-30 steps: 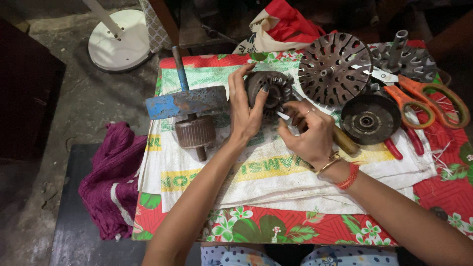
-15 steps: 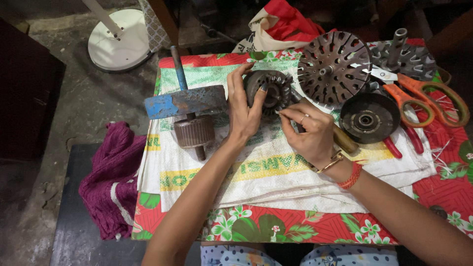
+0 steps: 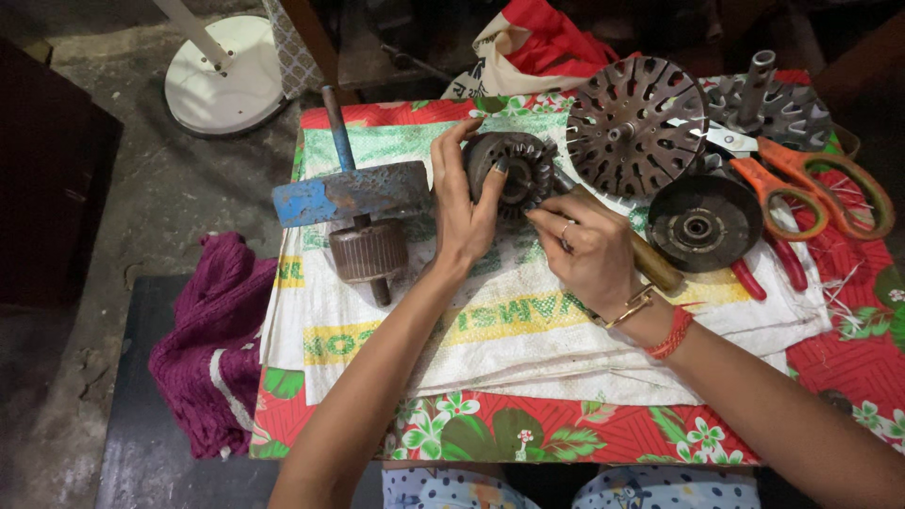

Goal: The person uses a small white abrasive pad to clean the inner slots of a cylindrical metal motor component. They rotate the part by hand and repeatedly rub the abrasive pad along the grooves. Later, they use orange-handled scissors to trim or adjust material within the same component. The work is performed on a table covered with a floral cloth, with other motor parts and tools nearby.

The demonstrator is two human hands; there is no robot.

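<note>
L hand [image 3: 464, 203] grips round motor stator [image 3: 514, 172], tilted on edge on white woven sack [image 3: 528, 330]. R hand [image 3: 589, 250] closed on wooden-handled tool [image 3: 650, 264], tip at stator. Rotor [image 3: 368, 250] just left of L hand; orange scissors [image 3: 801, 184] well right of R hand.

Open room lies on the white woven sack [image 3: 528, 349] spread over the bench [image 3: 830, 377], from the forearms down to the near edge. Left of the left hand [image 3: 462, 212], a blue-headed hammer [image 3: 349, 193] and a ribbed rotor [image 3: 370, 253] block the way. Right of the right hand [image 3: 589, 254], a perforated metal disc [image 3: 636, 123], a round black cover [image 3: 702, 224] and orange scissors [image 3: 801, 179] crowd together. A maroon cloth [image 3: 212, 349] hangs off the left edge.
</note>
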